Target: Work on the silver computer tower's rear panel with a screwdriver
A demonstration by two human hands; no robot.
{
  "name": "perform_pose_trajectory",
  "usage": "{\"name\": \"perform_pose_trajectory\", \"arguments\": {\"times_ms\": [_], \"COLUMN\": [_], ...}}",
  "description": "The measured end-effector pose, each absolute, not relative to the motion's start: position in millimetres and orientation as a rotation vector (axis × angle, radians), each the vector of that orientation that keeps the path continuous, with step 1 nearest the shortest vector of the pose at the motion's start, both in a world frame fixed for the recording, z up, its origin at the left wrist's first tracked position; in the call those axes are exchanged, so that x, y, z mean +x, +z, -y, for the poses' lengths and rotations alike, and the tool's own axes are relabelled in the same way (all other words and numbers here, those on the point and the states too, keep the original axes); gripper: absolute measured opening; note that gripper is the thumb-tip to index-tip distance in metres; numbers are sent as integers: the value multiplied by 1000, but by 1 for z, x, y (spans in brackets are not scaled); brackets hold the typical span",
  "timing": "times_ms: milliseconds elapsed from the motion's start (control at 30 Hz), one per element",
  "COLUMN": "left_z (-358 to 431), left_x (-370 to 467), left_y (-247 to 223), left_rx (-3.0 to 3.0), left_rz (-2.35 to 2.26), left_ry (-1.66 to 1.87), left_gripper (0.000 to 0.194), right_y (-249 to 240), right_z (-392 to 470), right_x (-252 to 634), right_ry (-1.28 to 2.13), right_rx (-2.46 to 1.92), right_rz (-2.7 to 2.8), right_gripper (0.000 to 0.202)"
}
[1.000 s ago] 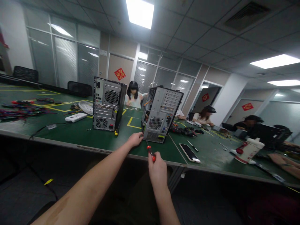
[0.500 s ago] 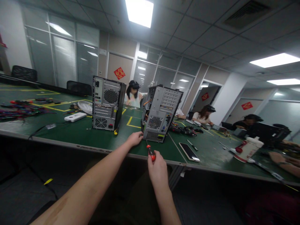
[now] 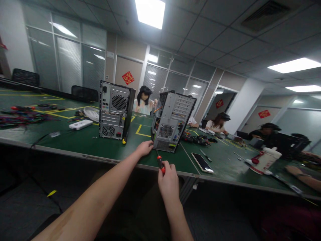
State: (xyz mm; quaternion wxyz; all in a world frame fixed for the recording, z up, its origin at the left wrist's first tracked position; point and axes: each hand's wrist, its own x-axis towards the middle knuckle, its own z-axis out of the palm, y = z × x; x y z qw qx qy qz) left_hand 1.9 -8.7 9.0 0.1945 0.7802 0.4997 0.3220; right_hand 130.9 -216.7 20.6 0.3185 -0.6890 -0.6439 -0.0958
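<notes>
An opened computer case (image 3: 167, 129) stands with its back panel toward me on the green table (image 3: 87, 144), tilted a little. At its lower left corner is my left hand (image 3: 144, 148), the fingertips against the case and partly hidden; whether they grip it is unclear. My right hand (image 3: 168, 174) is closed on the red and black handle of a screwdriver (image 3: 159, 162), whose shaft points up at the bottom edge of this case. A second computer case (image 3: 114, 112) stands upright to the left, with a yellow-ended tool (image 3: 124, 141) beside its base.
On the right lie a phone (image 3: 202, 163), a small screwdriver (image 3: 205, 155), dark cables (image 3: 200, 139) and a white jug-like container (image 3: 265, 160). Cables (image 3: 22, 118) and a white power strip (image 3: 80, 125) lie left. Several people sit around the table.
The screwdriver handle has turned slightly in my right hand, and the fingers have shifted on it. My left hand stays in place. Across the table, a person has raised a hand.
</notes>
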Motion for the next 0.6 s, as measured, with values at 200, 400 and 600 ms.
{"name": "perform_pose_trajectory", "arguments": {"times_ms": [200, 400, 600], "left_z": [8, 13, 13], "left_x": [2, 1, 0], "left_y": [8, 13, 14], "left_rx": [2193, 2177, 2192], "left_rz": [-1399, -1396, -1370], "left_ry": [923, 904, 869], "left_gripper": [28, 28, 32], "right_y": [-9, -45, -56], "right_z": [207, 200, 197], "right_x": [139, 145, 138], "right_ry": [-138, -180, -247], "right_rx": [-1664, -1549, -1380], "right_rz": [1633, 1542, 1559], "right_gripper": [34, 57, 49]}}
